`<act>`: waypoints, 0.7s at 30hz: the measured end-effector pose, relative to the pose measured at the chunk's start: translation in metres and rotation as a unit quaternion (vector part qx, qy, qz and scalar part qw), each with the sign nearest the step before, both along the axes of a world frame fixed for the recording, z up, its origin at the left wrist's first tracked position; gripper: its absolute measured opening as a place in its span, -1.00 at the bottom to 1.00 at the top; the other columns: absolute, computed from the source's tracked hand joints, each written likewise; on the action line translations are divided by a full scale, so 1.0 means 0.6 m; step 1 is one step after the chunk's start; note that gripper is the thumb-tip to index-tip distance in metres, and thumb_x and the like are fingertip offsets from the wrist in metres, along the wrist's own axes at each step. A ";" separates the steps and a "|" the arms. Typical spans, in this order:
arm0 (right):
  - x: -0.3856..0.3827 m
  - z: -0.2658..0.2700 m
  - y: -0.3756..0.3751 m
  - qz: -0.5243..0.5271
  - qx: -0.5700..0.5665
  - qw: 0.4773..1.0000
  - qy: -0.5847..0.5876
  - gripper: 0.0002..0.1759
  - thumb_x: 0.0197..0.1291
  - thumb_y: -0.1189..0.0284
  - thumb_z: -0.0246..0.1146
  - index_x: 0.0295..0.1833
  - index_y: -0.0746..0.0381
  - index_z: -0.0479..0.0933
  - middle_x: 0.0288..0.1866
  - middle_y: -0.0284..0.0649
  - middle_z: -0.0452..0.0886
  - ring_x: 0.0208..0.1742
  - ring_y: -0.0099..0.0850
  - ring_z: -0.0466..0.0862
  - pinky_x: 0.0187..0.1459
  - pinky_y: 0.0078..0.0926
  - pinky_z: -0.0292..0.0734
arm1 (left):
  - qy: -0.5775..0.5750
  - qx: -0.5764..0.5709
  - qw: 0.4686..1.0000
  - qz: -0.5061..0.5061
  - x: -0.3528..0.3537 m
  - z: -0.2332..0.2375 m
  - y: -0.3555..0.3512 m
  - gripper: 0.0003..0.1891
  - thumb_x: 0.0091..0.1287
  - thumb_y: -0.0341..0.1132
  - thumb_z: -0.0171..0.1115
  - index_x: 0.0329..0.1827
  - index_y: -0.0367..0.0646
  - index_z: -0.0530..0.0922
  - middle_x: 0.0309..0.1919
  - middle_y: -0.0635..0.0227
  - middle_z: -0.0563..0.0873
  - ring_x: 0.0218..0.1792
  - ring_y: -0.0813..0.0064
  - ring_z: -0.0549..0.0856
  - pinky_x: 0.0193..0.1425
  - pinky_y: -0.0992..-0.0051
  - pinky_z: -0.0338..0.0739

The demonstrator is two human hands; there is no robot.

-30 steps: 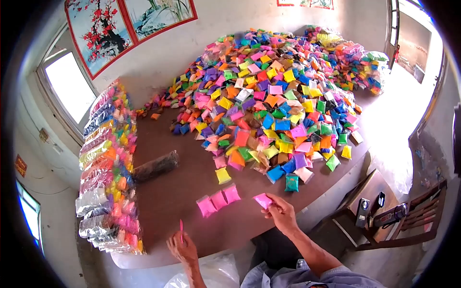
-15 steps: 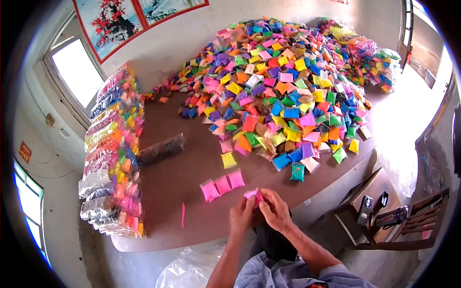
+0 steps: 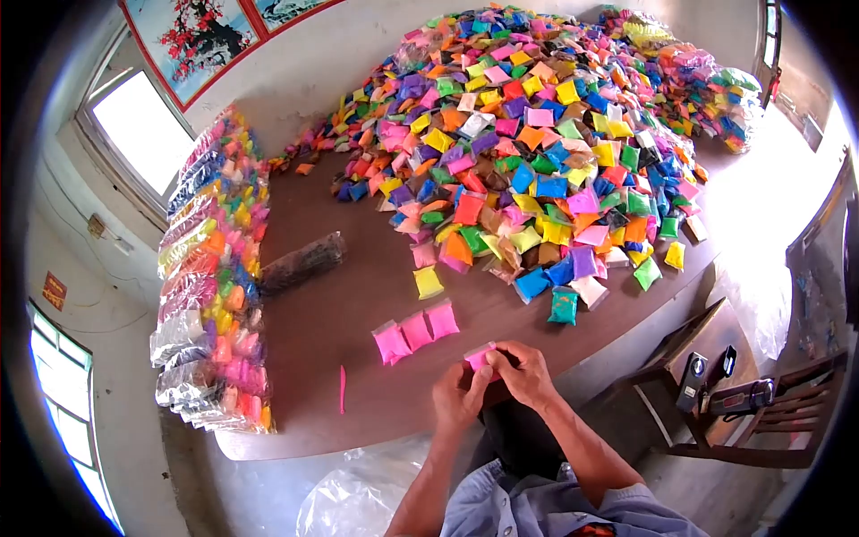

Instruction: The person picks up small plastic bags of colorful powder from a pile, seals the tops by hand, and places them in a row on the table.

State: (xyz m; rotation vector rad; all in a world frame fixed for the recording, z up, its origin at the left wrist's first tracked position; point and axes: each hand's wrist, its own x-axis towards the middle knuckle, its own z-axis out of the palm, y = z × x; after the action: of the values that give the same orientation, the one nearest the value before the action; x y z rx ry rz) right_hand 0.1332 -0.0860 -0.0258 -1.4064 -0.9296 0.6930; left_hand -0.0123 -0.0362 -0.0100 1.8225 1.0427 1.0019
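My left hand (image 3: 458, 394) and my right hand (image 3: 523, 374) meet over the near edge of the brown table (image 3: 331, 358), both gripping one small pink packet (image 3: 480, 356). Just beyond them three pink packets (image 3: 415, 331) lie in a row on the table. A thin pink stick (image 3: 342, 389) lies to the left of my hands. A single yellow packet (image 3: 428, 283) lies apart from the heap, a little past the pink row.
A huge heap of small coloured packets (image 3: 537, 134) covers the far half of the table. Filled clear bags of packets (image 3: 210, 277) are stacked along the left edge. A dark roll (image 3: 302, 262) lies nearby. A wooden chair with devices (image 3: 725, 389) stands at right; plastic bag (image 3: 358, 501) below.
My left hand has left the pink stick on the table and joined my right hand on the pink packet. The view has shifted slightly downward.
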 end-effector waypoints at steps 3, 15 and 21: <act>0.003 0.011 -0.007 0.005 0.005 1.000 -0.016 -0.78 0.45 0.42 0.37 0.04 0.35 0.70 -0.20 -0.21 0.76 -0.15 -0.58 0.67 -0.09 -0.50 0.61 | -0.044 -0.046 0.998 -0.015 0.004 0.022 -0.006 -0.69 0.52 -0.20 0.40 -0.26 -0.30 0.64 -0.47 0.34 0.57 -0.38 0.56 0.49 -0.29 0.42 0.45; 0.002 0.034 -0.008 0.041 -0.043 0.989 -0.137 -0.67 0.45 0.21 0.34 -0.03 0.31 0.72 -0.17 0.06 0.79 -0.21 -0.03 0.81 -0.19 -0.25 0.72 | -0.062 -0.017 0.997 0.034 -0.001 -0.005 0.002 -0.79 0.56 -0.34 0.31 -0.25 -0.30 0.64 -0.46 0.57 0.52 -0.36 0.74 0.43 -0.32 0.56 0.37; -0.010 0.012 -0.004 -0.048 0.023 0.989 -0.135 -0.77 0.46 0.33 0.34 -0.06 0.31 0.70 -0.23 0.06 0.75 -0.25 -0.02 0.79 -0.23 -0.23 0.67 | -0.020 -0.070 0.997 0.031 0.003 0.014 -0.009 -0.73 0.53 -0.21 0.36 -0.17 -0.30 0.72 -0.46 0.12 0.69 -0.40 0.46 0.64 -0.27 0.36 0.56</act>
State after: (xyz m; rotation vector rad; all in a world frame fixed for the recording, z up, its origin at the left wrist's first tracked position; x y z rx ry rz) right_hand 0.1272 -0.0886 -0.0188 -1.5171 -1.0726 0.4127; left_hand -0.0106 -0.0415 -0.0016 1.6598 1.1220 0.9727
